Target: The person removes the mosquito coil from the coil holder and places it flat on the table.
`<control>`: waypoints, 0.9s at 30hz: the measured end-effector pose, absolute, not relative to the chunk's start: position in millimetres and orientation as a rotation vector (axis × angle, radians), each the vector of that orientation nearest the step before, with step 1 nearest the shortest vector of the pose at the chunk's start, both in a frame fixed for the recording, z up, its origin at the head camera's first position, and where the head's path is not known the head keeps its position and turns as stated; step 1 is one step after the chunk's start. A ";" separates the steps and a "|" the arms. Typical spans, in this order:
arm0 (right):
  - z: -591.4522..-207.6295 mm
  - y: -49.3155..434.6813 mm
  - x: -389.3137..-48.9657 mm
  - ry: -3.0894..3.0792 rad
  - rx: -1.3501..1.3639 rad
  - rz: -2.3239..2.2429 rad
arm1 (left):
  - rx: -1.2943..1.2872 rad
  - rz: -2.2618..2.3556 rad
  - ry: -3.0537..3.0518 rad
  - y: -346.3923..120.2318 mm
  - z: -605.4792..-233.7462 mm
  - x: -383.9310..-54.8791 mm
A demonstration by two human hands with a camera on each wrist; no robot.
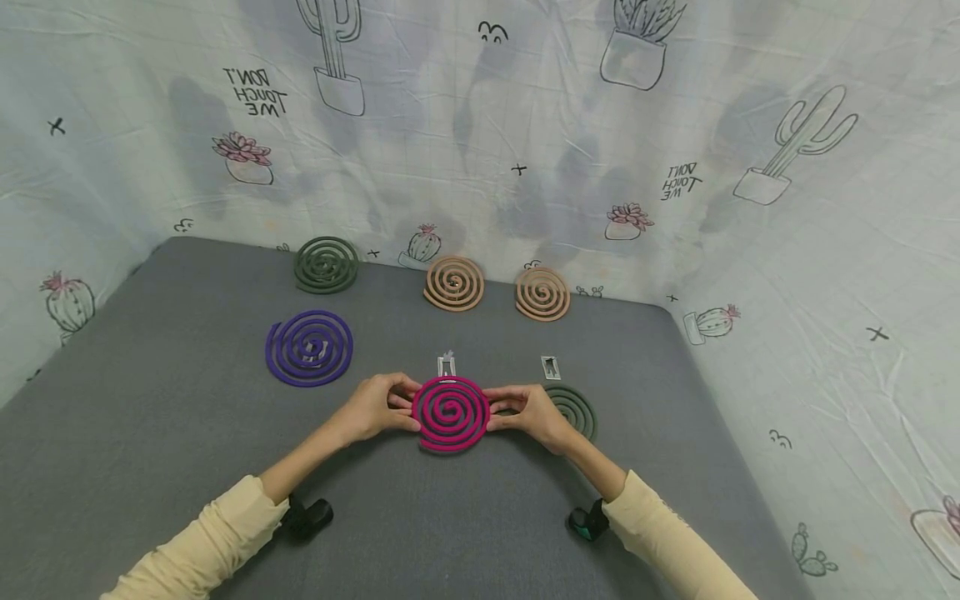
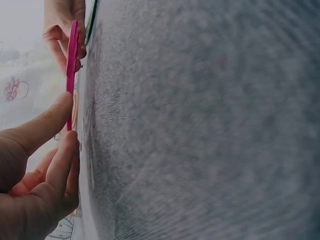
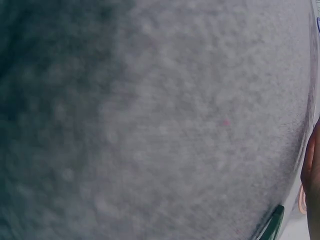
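Observation:
Between both hands is a bright pink mosquito coil, held level over the grey table. My left hand pinches its left edge between thumb and fingers. At its right edge, my right hand pinches it the same way. Seen edge-on in the left wrist view, the pink coil is a thin strip raised above the surface. A small metal coil stand lies just beyond it. Partly hidden behind my right hand is a dark green coil, whose edge also shows in the right wrist view.
A purple coil lies to the left, a metal piece showing at its middle. Along the back are another green coil and two tan coils, one beside the other. A second metal stand lies right of centre. Printed cloth hangs behind.

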State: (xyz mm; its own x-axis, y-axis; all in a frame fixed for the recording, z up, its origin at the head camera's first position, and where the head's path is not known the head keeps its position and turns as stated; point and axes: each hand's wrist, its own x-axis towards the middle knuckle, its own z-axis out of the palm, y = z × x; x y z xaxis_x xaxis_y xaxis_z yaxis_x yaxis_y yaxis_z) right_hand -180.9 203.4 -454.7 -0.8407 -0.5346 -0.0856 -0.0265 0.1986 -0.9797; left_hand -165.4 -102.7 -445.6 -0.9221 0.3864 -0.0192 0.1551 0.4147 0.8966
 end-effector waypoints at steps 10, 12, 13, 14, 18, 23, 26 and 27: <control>-451.1 204.7 -182.3 2.104 -0.554 -1.596 | 0.484 1.456 2.479 -101.1 -447.0 -165.4; -449.2 204.5 -182.1 2.106 -0.538 -1.588 | 0.496 1.454 2.482 -101.1 -447.8 -165.5; -448.4 204.3 -181.7 2.115 -0.538 -1.579 | 0.502 1.452 2.483 -101.0 -448.1 -165.5; -448.1 204.1 -181.5 2.132 -0.539 -1.567 | 0.509 1.448 2.485 -101.0 -448.3 -165.6; -448.7 201.4 -180.1 2.222 -0.551 -1.510 | 0.534 1.440 2.479 -100.7 -448.3 -165.8; -448.9 197.2 -178.9 2.339 -0.556 -1.430 | 0.549 1.430 2.473 -100.5 -447.9 -166.6; -447.6 196.3 -178.8 2.404 -0.586 -1.376 | 0.553 1.417 2.483 -99.5 -447.3 -167.0; -447.1 196.2 -178.8 2.417 -0.596 -1.362 | 0.553 1.414 2.485 -99.0 -447.1 -167.2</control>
State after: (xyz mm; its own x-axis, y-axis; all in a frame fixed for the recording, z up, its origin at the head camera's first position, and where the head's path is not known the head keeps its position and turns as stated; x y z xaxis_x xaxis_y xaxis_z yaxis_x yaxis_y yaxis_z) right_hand -178.8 196.2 -447.1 -0.8680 -0.4932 -0.0574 -0.2064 0.4635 -0.8617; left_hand -167.2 -99.0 -447.1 -0.9026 0.4303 -0.0125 0.2091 0.4635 0.8611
